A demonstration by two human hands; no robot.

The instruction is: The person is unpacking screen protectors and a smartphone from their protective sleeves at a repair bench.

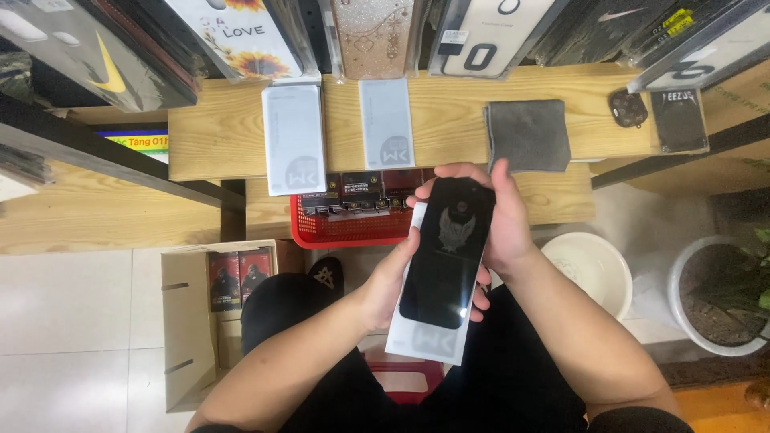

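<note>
Two hands, ours: left hand (391, 281) and right hand (499, 216) both closed around black phone (446, 252) over white sleeve (425, 341), just below red basket (349, 228); we judge edge-only grip best, avoids smudges.

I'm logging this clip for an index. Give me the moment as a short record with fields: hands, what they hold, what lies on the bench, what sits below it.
left hand: left hand grips the lower left edge of the black package
right hand: right hand holds its upper right edge
held: black package with a winged emblem, over a white sleeve
bench: wooden bench bears two white packs and a grey cloth
below: red basket, cardboard box, white bowl
</note>
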